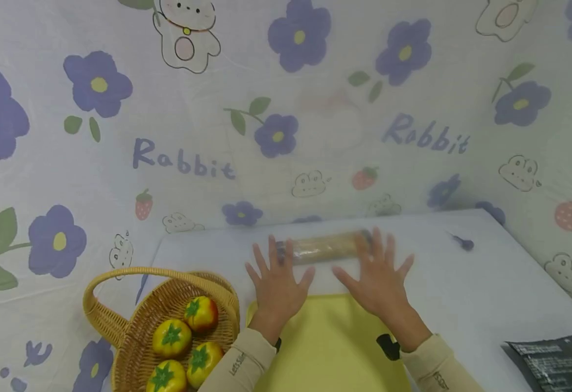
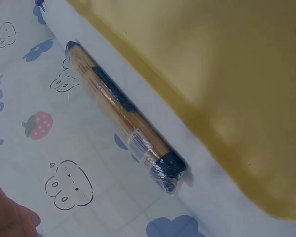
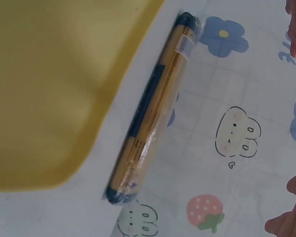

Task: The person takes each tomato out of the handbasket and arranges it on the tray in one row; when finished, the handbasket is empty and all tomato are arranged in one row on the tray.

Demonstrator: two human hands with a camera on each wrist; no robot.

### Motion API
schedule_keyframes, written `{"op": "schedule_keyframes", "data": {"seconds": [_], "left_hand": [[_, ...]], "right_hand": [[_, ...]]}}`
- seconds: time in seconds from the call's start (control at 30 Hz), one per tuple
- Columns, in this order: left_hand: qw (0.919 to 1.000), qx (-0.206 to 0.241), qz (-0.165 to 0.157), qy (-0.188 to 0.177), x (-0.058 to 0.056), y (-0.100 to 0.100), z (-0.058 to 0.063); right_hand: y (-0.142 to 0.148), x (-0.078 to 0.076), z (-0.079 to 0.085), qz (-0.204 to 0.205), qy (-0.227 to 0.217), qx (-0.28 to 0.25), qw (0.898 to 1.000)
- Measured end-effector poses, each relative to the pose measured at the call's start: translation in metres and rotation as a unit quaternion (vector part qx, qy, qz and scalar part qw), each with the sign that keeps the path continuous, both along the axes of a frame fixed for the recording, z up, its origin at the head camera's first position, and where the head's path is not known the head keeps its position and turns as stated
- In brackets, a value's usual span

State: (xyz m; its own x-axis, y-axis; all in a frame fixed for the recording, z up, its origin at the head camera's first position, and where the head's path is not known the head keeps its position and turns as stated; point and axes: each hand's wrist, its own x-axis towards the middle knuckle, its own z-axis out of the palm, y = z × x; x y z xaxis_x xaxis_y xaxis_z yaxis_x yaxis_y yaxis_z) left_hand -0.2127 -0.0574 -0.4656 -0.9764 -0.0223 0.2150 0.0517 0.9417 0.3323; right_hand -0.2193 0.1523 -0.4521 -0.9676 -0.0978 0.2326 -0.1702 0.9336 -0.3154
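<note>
Both hands hover palm down with fingers spread and straight, and nothing is held. My left hand is over the far left edge of a yellow tray; my right hand is over its far right part. In the head view the fingertips overlap a long clear-wrapped bundle lying behind the tray. The wrist views show this bundle as tan, wood-like sticks with dark blue ends and a label; its exact kind is unclear. Only finger parts of the right hand show at that view's edge.
A wicker basket with a tall handle stands left of the tray, holding several yellow-red fruits with green leafy tops. A black packet lies at the right, and a small dark object farther back. Printed fabric hangs behind the white table.
</note>
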Motion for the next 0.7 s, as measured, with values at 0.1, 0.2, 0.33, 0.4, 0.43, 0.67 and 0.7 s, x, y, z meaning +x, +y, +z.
{"op": "schedule_keyframes", "data": {"seconds": [0.1,0.2,0.33,0.4,0.43,0.67,0.7], "left_hand": [[1.0,0.004,0.0,0.001,-0.001,0.001,-0.004],[1.0,0.001,-0.004,-0.006,-0.003,0.004,-0.008],[0.9994,0.015,-0.028,-0.015,0.003,0.003,-0.008],[0.9987,0.013,-0.048,-0.013,0.012,0.004,-0.002],[0.9979,0.012,-0.062,-0.013,0.019,0.004,0.002],[0.9435,0.115,-0.31,-0.018,0.099,-0.032,0.034],[0.921,0.152,-0.358,-0.016,0.11,-0.042,0.036]], "right_hand": [[0.0,0.0,-0.002,0.001,-0.002,0.003,1.0],[0.002,0.0,-0.004,0.001,-0.006,0.003,1.0],[-0.004,0.003,-0.008,0.013,-0.023,0.001,1.0],[-0.005,0.006,-0.008,0.024,-0.035,0.002,0.999],[-0.005,0.008,-0.008,0.03,-0.04,0.003,0.999],[0.012,0.036,-0.012,0.099,-0.108,0.016,0.989],[0.017,0.042,-0.014,0.112,-0.124,0.013,0.986]]}}
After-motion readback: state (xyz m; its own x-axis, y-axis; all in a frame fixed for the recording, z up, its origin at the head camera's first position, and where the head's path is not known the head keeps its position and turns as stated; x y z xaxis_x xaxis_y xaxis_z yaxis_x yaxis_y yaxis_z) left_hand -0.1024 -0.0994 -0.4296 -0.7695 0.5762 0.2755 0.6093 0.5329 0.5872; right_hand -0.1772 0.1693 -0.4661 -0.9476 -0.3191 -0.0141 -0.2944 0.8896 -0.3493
